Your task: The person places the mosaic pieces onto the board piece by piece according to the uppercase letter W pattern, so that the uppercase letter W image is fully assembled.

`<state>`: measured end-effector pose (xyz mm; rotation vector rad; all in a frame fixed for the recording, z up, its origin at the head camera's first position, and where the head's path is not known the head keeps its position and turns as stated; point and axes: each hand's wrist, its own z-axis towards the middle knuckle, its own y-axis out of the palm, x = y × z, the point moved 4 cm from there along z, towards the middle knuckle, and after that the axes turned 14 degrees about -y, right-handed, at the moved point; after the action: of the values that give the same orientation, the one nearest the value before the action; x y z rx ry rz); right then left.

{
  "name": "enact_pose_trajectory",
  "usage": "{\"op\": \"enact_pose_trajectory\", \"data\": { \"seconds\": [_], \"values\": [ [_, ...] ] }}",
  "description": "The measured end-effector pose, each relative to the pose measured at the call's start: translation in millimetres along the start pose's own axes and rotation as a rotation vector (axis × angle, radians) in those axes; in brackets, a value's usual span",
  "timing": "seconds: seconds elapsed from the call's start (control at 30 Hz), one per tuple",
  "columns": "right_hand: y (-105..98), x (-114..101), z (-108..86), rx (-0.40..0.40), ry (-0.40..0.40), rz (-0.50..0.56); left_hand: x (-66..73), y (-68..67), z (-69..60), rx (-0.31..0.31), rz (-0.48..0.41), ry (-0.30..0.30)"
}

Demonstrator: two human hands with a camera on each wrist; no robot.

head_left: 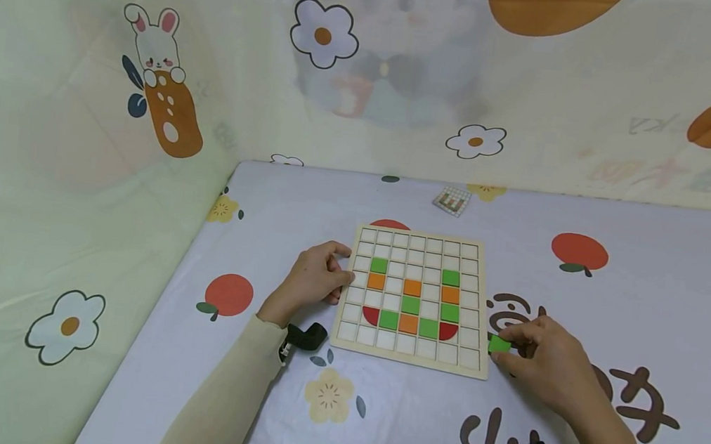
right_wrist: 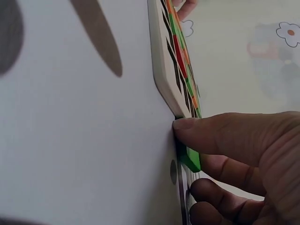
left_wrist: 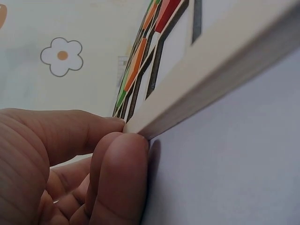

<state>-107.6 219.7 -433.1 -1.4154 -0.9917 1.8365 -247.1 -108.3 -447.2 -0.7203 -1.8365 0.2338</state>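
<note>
A square wooden grid board (head_left: 407,359) lies on the table, with green, orange and red tiles in some of its cells. At its left edge, my left hand (head_left: 315,275) holds the frame with thumb and index finger; the left wrist view shows both fingertips against the pale wooden edge (left_wrist: 201,68). Just off the board's lower right side, my right hand (head_left: 546,362) pinches a green square tile (head_left: 500,344) between thumb and fingers. In the right wrist view the green tile (right_wrist: 191,159) is tilted close to the board's edge, partly hidden by the thumb.
Behind the board lies a small card (head_left: 452,201) with a printed grid pattern. The table wears a white cloth (head_left: 660,298) printed with fruit, flowers and brown characters. A patterned fabric wall (head_left: 388,140) stands along the back and the left.
</note>
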Motion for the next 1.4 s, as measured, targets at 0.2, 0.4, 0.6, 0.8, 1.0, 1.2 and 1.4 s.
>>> {"op": "enact_pose_trajectory", "data": {
  "seconds": [0.2,0.4,0.6,0.8,1.0,1.2,1.4],
  "values": [
    [0.6,-2.0,0.6,0.017,0.044,0.056,-0.3,-0.4,-0.4,0.002,-0.003,0.000],
    [-1.5,-1.2,0.2,0.062,0.035,0.129,-1.0,0.0,-0.2,0.005,-0.008,0.002],
    [-0.8,1.7,-0.3,0.058,0.075,0.236,-1.3,0.0,0.0,0.006,-0.005,-0.002],
    [-0.4,1.4,0.0,0.035,0.110,0.233,-1.2,-0.4,-0.5,0.009,-0.004,-0.010],
    [-0.7,-3.0,4.3,0.001,0.048,0.139,-1.0,-0.2,-0.9,0.012,-0.002,-0.010],
    [-2.6,-5.5,6.4,-0.038,-0.003,0.025,-1.4,0.5,0.2,0.013,0.006,-0.014],
    [-4.6,-4.2,6.4,-0.042,0.002,-0.033,-0.8,0.2,-0.1,0.015,0.011,-0.015]
  ]
}}
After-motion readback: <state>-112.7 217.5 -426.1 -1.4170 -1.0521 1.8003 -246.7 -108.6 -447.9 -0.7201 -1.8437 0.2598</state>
